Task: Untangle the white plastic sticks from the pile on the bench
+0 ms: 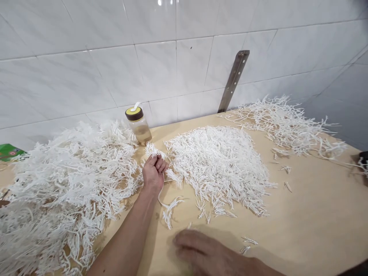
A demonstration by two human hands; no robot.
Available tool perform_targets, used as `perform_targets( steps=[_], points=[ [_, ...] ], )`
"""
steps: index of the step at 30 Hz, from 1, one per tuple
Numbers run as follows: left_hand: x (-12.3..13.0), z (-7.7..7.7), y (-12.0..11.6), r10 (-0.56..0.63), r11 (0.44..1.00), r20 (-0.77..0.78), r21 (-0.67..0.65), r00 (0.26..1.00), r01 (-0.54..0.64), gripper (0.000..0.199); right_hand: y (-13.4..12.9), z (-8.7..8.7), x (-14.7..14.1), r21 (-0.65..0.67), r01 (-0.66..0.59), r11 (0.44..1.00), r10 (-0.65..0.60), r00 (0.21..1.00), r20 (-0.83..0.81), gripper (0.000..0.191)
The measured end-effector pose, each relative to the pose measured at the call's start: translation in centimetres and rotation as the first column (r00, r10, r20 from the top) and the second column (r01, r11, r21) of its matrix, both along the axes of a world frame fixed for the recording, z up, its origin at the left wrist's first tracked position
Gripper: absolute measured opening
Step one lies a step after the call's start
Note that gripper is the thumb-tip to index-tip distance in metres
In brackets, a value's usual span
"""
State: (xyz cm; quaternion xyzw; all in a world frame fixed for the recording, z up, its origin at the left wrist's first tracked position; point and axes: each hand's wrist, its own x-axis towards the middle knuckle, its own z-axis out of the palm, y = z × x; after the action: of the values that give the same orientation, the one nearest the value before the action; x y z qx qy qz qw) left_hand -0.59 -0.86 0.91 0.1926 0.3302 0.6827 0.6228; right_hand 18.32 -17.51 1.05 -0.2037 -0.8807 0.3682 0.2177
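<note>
My left hand (155, 170) is closed around a bunch of white branching sprigs (153, 149), whose tips stick out above the fingers. From below that fist a thin white stem runs down to a forked sprig (169, 212) on the tabletop. Nearer to me, my right hand (201, 249) is low over the table and smeared by motion; whether it holds anything I cannot make out. Right of my left hand lies a dense, flat pile of small white sprigs (218, 165). A larger, looser heap of white sprigs (71, 180) spreads along the left.
A bottle (139, 128) with a yellow and black lid stands at the back against the tiled wall. A perforated metal strip (234, 80) leans there too. Long bare white stems (290, 122) lie tangled at the back right. A green packet (10, 152) shows far left.
</note>
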Motion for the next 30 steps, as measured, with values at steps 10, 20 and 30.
perform_targets(
  steps=[10,20,30],
  points=[
    [0.3,-0.2,-0.2,-0.037,0.998,0.069,-0.038,0.997,0.04,0.021,8.7,-1.8,4.7,0.168,0.462,0.871,-0.435,0.883,-0.178,0.031],
    [0.6,-0.1,-0.8,-0.223,0.974,0.063,-0.028,0.973,0.225,0.023,12.4,1.7,0.8,-0.144,0.699,0.701,-0.713,0.692,-0.115,0.024],
    [0.5,0.5,-1.0,-0.178,0.984,0.028,0.002,0.984,0.178,0.029,12.6,1.7,-1.3,-0.027,0.637,0.771,-0.636,0.765,-0.107,0.026]
  ],
)
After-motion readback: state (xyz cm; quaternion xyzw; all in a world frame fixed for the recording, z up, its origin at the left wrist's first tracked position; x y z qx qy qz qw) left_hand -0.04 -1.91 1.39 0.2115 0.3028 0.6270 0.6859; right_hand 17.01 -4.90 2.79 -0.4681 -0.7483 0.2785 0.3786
